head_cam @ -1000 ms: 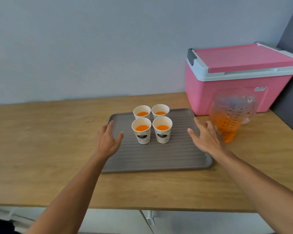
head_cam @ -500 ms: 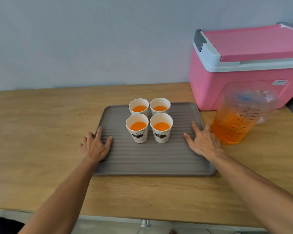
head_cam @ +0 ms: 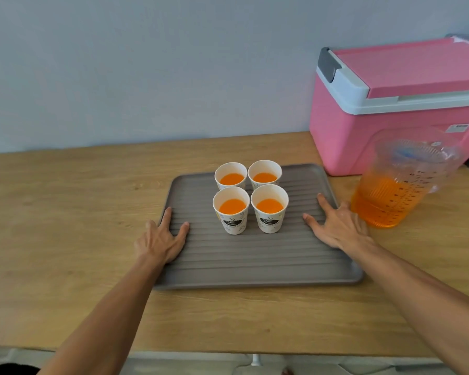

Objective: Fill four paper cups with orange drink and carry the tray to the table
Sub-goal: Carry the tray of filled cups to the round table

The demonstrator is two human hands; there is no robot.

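A grey ribbed tray lies flat on the wooden counter. Several white paper cups stand close together on its far half, each holding orange drink; the front pair are a left cup and a right cup. My left hand rests on the tray's left rim, thumb on the ribbed surface and outer fingers curled over the edge. My right hand holds the right rim the same way, its fingers close to the pitcher.
A clear measuring pitcher, partly full of orange drink, stands just right of the tray. A pink cooler box with a white-rimmed lid sits behind it against the wall. The counter's front edge runs near the bottom of the view.
Both hands came down from above the tray onto its left and right rims and settled there. The view has moved closer. Tray and cups stay in place.
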